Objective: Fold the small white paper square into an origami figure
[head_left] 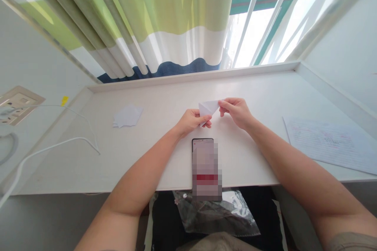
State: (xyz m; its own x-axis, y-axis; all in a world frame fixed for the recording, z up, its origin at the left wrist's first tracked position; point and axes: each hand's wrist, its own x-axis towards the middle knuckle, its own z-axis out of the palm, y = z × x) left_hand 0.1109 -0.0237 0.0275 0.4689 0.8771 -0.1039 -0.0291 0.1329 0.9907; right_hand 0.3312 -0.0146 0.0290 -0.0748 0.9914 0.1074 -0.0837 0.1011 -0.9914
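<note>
A small folded piece of white paper (208, 106) is held up above the desk between both hands. My left hand (194, 120) grips its lower left part, thumb across the front and fingers behind. At the paper's upper right corner, my right hand (235, 110) pinches the tip between thumb and forefinger. The paper has a triangular outline with a crease showing. Just below the hands a phone (203, 164) lies at the desk's front edge, its screen blurred out. To the left rests a loose pile of white paper pieces (128, 116).
The white desk (159, 106) has a raised rim at the back. Written sheets (326, 141) lie at the right. A white cable (59, 147) runs over the left side from a wall socket (20, 104). A clear plastic bag (215, 213) sits below the front edge. Curtains (176, 8) hang behind.
</note>
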